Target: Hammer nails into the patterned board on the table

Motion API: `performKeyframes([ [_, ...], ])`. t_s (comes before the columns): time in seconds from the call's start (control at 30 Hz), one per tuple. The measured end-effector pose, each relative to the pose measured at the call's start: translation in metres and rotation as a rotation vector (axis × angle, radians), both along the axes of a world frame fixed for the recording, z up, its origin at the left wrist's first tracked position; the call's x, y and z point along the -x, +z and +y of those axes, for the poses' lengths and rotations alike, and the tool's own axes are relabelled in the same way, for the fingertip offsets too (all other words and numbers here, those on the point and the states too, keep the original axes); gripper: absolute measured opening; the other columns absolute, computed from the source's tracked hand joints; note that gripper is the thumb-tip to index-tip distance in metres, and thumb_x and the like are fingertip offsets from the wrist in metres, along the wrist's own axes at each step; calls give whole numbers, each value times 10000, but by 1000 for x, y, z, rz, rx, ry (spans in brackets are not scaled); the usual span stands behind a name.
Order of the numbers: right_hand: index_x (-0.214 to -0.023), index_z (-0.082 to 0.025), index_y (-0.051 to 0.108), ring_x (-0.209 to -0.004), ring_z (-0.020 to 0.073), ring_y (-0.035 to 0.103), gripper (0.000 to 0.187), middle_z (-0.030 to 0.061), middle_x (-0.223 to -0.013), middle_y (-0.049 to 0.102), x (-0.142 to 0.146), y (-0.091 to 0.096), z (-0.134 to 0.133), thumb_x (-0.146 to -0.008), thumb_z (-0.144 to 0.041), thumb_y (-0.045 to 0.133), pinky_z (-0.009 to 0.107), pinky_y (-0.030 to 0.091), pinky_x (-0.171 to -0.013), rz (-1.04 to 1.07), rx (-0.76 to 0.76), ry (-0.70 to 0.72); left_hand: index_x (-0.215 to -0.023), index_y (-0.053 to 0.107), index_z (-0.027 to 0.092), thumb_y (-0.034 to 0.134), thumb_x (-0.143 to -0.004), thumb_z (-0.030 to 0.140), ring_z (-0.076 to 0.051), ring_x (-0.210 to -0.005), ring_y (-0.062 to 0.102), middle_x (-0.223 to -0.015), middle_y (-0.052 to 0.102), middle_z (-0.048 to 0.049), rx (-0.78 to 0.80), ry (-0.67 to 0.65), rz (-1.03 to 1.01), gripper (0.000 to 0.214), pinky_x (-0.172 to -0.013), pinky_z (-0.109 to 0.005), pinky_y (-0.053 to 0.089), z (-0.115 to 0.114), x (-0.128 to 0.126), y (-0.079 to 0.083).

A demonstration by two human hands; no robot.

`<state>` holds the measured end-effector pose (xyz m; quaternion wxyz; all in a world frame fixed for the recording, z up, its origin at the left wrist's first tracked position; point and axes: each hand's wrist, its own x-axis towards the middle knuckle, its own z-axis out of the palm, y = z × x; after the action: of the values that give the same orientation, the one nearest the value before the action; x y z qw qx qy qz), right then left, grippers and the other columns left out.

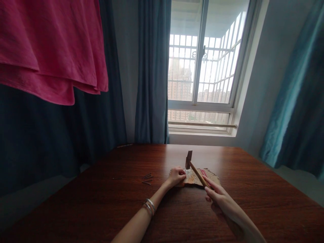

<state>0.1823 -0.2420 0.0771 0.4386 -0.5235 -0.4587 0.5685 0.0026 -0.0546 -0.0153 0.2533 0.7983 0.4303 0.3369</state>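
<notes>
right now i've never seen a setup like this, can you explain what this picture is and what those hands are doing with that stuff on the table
There is no machine here: these are a person's two bare hands, seen in one picture from a camera worn on their head, looking forward and down. The right hand grips a hammer by its wooden handle. The left hand rests at the left end of a speckled board, fingertips pinched together; whatever they may hold is too small to tell. Several thin nails lie on the wooden table, left of that hand. Beyond the table is a barred window.
</notes>
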Motion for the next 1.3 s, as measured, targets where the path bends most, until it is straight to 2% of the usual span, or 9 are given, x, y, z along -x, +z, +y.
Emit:
performKeyframes([
  [0.2, -1421, -320, 235, -293, 6, 295, 626, -60, -633, 461, 5, 12, 2, -855, -448, 471, 114, 170, -275, 33, -3, 26, -698, 698, 162, 619, -684, 308, -150, -742, 566, -788, 633, -26, -27, 14, 19, 167, -666, -233, 404, 4, 0, -5],
  [0.43, -1418, -327, 244, -317, 11, 330, 592, -45, -649, 466, 4, 22, 4, -873, -433, 450, 107, 172, -288, 2, 64, 70, -720, 703, 172, 623, -687, 327, -149, -748, 571, -795, 636, -21, -39, 10, 14, 178, -673, -231, 403, 7, 0, -10],
  [1.0, -1419, -307, 252, -302, 14, 336, 582, -48, -635, 467, 3, 21, 2, -878, -394, 448, 113, 177, -276, -53, 55, 83, -705, 703, 175, 604, -688, 286, -152, -748, 574, -789, 639, -22, -24, 12, 37, 150, -676, -234, 408, 5, 0, -7],
  [1.17, -1418, -324, 245, -289, 7, 316, 570, -61, -627, 448, 4, 17, 3, -884, -393, 432, 109, 170, -277, -47, 7, 33, -695, 699, 166, 612, -676, 280, -152, -748, 571, -797, 636, -26, -27, 3, 8, 145, -675, -233, 412, 4, -1, -7],
  [1.3, -1410, -286, 282, -290, 11, 327, 558, -62, -612, 446, 4, 12, 3, -880, -355, 444, 109, 167, -278, -82, 14, 57, -696, 699, 164, 605, -675, 261, -145, -734, 573, -791, 632, -24, -12, -1, -2, 136, -666, -228, 413, 5, -2, -8],
])
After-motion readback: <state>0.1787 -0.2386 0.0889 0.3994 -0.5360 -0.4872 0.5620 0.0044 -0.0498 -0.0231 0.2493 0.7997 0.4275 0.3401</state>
